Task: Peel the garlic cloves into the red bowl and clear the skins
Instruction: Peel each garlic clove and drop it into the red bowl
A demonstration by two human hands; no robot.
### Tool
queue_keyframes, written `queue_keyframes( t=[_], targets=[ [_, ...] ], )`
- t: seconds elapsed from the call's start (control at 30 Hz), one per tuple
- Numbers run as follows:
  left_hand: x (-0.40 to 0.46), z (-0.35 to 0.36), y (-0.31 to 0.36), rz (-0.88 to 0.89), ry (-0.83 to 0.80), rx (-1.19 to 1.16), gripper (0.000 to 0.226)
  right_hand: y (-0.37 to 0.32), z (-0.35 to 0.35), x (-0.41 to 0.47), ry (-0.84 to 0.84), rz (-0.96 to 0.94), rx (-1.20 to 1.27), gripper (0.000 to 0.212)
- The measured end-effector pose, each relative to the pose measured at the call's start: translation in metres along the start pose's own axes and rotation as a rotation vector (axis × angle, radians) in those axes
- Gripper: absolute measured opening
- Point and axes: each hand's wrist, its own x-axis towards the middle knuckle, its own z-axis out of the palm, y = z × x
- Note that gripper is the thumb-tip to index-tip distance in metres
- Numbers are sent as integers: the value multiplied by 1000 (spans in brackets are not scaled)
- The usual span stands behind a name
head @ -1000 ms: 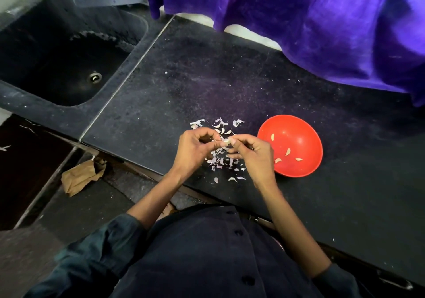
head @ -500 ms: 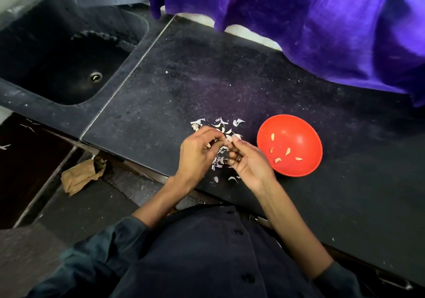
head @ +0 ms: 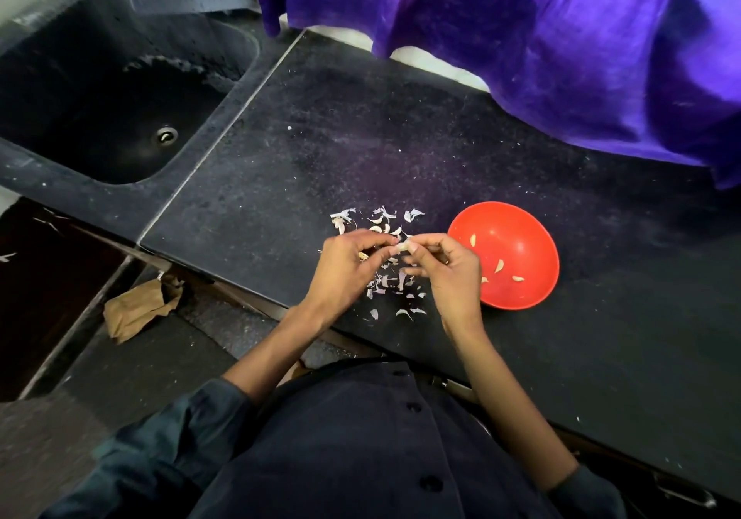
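Note:
A small pale garlic clove (head: pixel 403 246) sits between my two hands, just above the dark counter. My left hand (head: pixel 349 268) pinches it from the left with curled fingers, and my right hand (head: pixel 449 268) pinches it from the right. Thin white and purplish skins (head: pixel 391 280) lie scattered on the counter under and beyond my hands. The red bowl (head: pixel 533 290) stands right of my right hand and holds several peeled cloves (head: pixel 498 266).
The black stone counter (head: pixel 401 145) runs back to a hanging purple cloth (head: pixel 541 33). A dark sink (head: pixel 116 117) with a drain lies at the left. A crumpled brown paper bag (head: pixel 136 308) lies on the floor below the counter edge.
Both hands have risen slightly and drawn level again, fingertips meeting on the clove; half a second ago my right hand was turned palm-up lower down.

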Motion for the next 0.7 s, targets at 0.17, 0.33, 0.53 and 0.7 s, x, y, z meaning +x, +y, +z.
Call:
queue_keyframes(
  t=[0.17,0.33,0.53,0.7],
  targets=[
    [-1,0,4,27,6,31,15,2,-3,2,-13,-127,-147,11],
    [-2,4,5,-20,29,30,11,1,3,1,-51,-104,-116,19],
    [0,2,-4,-166,70,-69,15,-5,5,-3,-67,-8,50,12],
    [2,0,-8,-238,92,-98,13,-5,0,-1,-39,121,242,12]
  ],
)
